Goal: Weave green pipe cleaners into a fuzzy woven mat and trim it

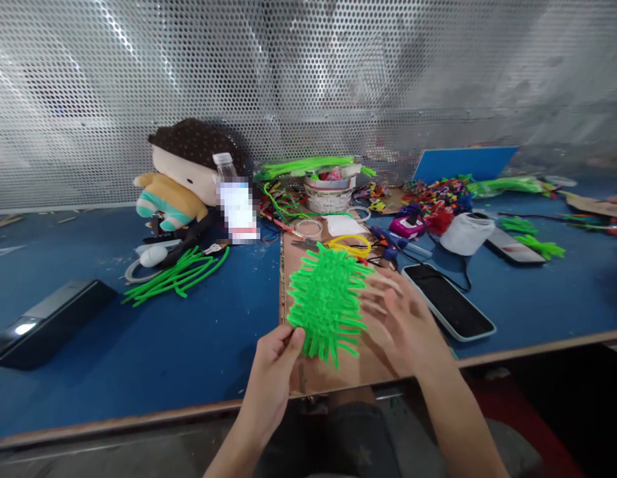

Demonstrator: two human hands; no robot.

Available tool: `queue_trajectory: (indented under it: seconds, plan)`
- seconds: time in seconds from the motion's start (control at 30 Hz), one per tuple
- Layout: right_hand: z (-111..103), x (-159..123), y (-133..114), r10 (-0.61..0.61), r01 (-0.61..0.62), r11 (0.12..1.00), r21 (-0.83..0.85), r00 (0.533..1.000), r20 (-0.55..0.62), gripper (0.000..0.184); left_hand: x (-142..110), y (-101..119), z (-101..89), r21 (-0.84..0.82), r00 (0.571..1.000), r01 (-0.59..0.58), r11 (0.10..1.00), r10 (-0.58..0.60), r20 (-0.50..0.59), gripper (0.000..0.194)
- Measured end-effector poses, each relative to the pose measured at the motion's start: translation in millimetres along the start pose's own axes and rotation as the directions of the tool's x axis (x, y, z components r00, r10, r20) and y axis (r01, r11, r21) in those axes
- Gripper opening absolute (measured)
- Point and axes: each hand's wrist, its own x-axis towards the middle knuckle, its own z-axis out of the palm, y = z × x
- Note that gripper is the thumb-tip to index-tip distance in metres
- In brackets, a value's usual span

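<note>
A woven mat of bright green pipe cleaners (324,297), with loose ends sticking out all round, is held up above a brown cardboard sheet (318,378). My left hand (278,352) pinches its lower left corner between thumb and fingers. At the mat's right side, my right hand (400,309) has its fingers apart, close to the protruding ends; whether they touch them I cannot tell. Behind the mat lie a yellow loop of cord (351,245) and pliers (305,244), partly hidden by it.
Loose green pipe cleaners (181,275) lie to the left, near a plush doll (183,172). A phone (450,302) rests beyond my right hand, beside a glue gun (388,240) and a white roll (466,234). A white basket (329,197) stands behind. A dark box-like device (54,322) sits at left.
</note>
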Motion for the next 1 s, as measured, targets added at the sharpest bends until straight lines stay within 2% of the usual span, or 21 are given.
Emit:
queue_trajectory:
  seconds: [0.07, 0.13, 0.3, 0.4, 0.5, 0.6, 0.73, 0.87, 1.0]
  plan:
    - [4, -10, 9, 0.188, -0.194, 0.980, 0.041, 0.976, 0.114, 0.052, -1, 0, 4.6, -0.057, 0.999, 0.039, 0.998, -0.040, -0.011, 0.045]
    - [9, -18, 16, 0.153, -0.158, 0.987, 0.027, 0.980, 0.129, 0.050, -4, 0, 9.2, -0.092, 0.996, 0.087, 0.992, -0.087, 0.004, 0.044]
    - [17, -27, 18, 0.119, -0.096, 0.971, -0.219, 0.988, 0.096, 0.033, -11, 0, 15.3, -0.133, 0.978, 0.198, 0.971, -0.187, 0.094, 0.043]
    - [20, -30, 16, 0.084, -0.057, 0.953, -0.298, 0.994, 0.077, 0.028, -11, -3, 13.4, -0.095, 0.991, 0.122, 0.988, -0.116, 0.071, 0.039]
    - [19, -31, 16, 0.105, -0.082, 0.950, -0.301, 0.992, 0.063, 0.029, -9, -3, 7.7, -0.005, 0.997, 0.039, 0.999, -0.039, 0.070, 0.033]
    - [15, -29, 15, 0.151, -0.108, 0.952, -0.286, 0.980, 0.131, 0.034, -8, 1, 1.7, -0.003, 0.995, 0.038, 0.999, -0.038, 0.095, 0.023]
    - [11, -26, 14, 0.147, -0.049, 0.941, -0.334, 0.951, 0.274, 0.029, -7, 6, -2.8, -0.136, 0.996, 0.042, 0.990, -0.030, 0.089, 0.026]
    - [9, -23, 16, 0.112, -0.015, 0.916, -0.401, 0.969, 0.222, 0.030, -7, 4, -5.0, -0.162, 0.998, 0.036, 0.986, -0.026, 0.060, 0.019]
    - [10, -22, 17, 0.139, -0.043, 0.910, -0.413, 0.969, 0.206, 0.034, -7, 2, -5.8, -0.192, 0.991, 0.093, 0.977, -0.071, 0.116, 0.020]
